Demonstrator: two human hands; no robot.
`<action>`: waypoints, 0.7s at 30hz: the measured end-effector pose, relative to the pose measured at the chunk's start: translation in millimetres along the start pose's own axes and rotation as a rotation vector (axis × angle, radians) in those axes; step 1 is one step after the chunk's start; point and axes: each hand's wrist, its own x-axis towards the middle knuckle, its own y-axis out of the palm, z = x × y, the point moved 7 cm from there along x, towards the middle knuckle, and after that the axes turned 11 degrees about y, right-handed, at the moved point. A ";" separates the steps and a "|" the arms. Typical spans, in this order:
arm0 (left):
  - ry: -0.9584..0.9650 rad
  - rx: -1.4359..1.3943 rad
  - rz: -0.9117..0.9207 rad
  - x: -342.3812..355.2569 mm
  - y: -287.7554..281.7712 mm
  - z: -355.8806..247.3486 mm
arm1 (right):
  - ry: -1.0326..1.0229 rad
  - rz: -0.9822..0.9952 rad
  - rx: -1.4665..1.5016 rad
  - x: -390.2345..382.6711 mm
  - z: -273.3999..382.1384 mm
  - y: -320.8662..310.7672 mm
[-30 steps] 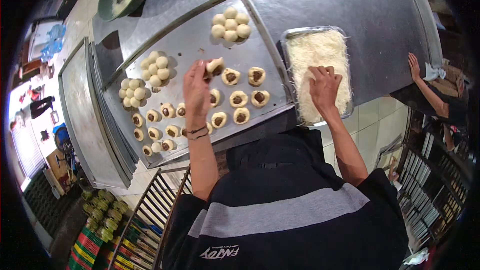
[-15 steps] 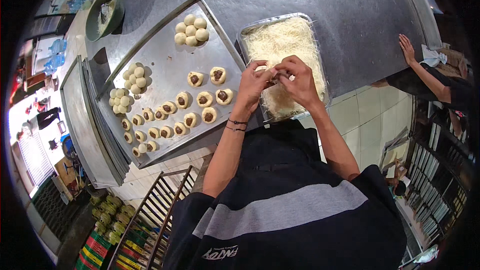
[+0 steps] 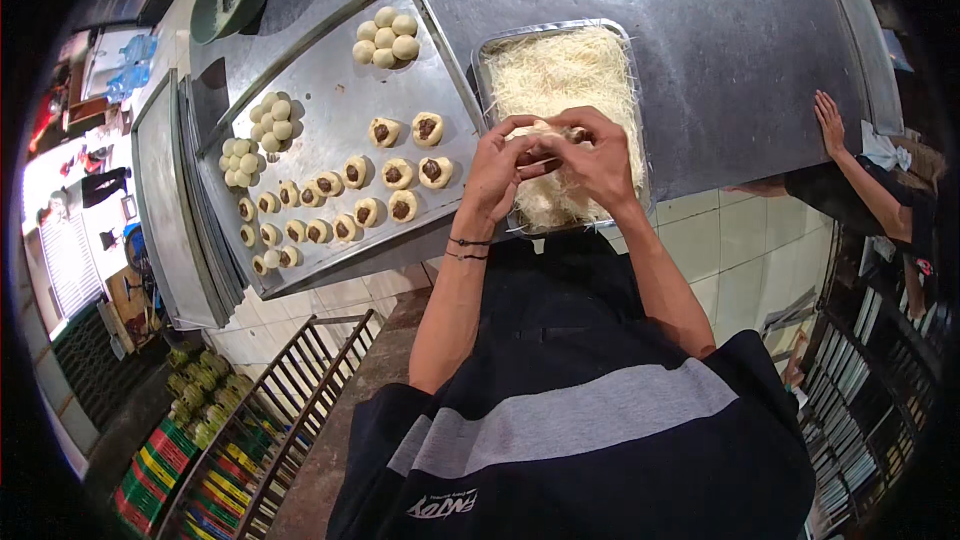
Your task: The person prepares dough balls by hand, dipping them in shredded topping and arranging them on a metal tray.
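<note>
My left hand (image 3: 497, 172) and my right hand (image 3: 604, 162) meet over a metal pan (image 3: 641, 130) heaped with pale shreds like grated cheese (image 3: 560, 65). Their bent fingers are closed around a small piece of dough (image 3: 541, 127), mostly hidden by the fingers. To the left lies a large baking tray (image 3: 325, 125). On it sit rows of dough rounds with dark brown filling (image 3: 435, 172) on top. Smooth plain dough balls stand clustered at the tray's far end (image 3: 385, 37) and along its left side (image 3: 240, 162).
Everything stands on a grey metal table (image 3: 720, 60). A green basin (image 3: 228, 0) sits at its far left, above stacked metal trays (image 3: 165, 210). Another person's hand (image 3: 828, 123) rests at the right edge. A slatted rack (image 3: 290, 410) stands lower left.
My fingers have drawn closer together over the dough, covering more of it. The view has shifted slightly, so the table and trays sit a little differently. The other person's hand still rests on the table.
</note>
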 end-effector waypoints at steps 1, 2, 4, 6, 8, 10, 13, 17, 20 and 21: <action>0.009 0.029 0.046 -5.0 12.8 -6.9 | 0.090 -0.025 0.079 2.4 -9.2 -5.3; 0.026 0.057 0.085 -11.1 22.1 -14.9 | 0.176 -0.041 0.158 3.6 -14.8 -6.7; 0.129 0.120 0.101 -4.7 9.4 -7.9 | 0.139 -0.048 0.206 4.3 -15.4 -3.5; 0.177 -0.018 0.067 1.6 -1.7 -4.6 | 0.149 0.032 0.276 0.5 -4.7 6.4; 0.201 0.012 -0.003 3.0 -6.6 -9.3 | 0.055 0.085 0.180 -6.7 20.4 6.7; 0.220 0.040 -0.069 -0.2 -4.4 -16.1 | -0.089 0.055 -0.025 -12.1 38.7 8.6; 0.363 0.221 0.067 -11.9 18.9 -39.1 | -0.036 0.096 0.065 -4.2 22.6 4.1; 0.427 0.134 0.328 -30.5 27.8 -46.8 | 0.222 0.320 0.393 4.5 13.0 13.5; 0.396 0.076 0.352 -36.0 33.8 -38.8 | 0.384 0.421 0.626 1.3 10.6 20.7; 0.397 0.091 0.348 -34.4 34.4 -36.5 | 0.422 0.428 0.691 -0.5 2.4 21.8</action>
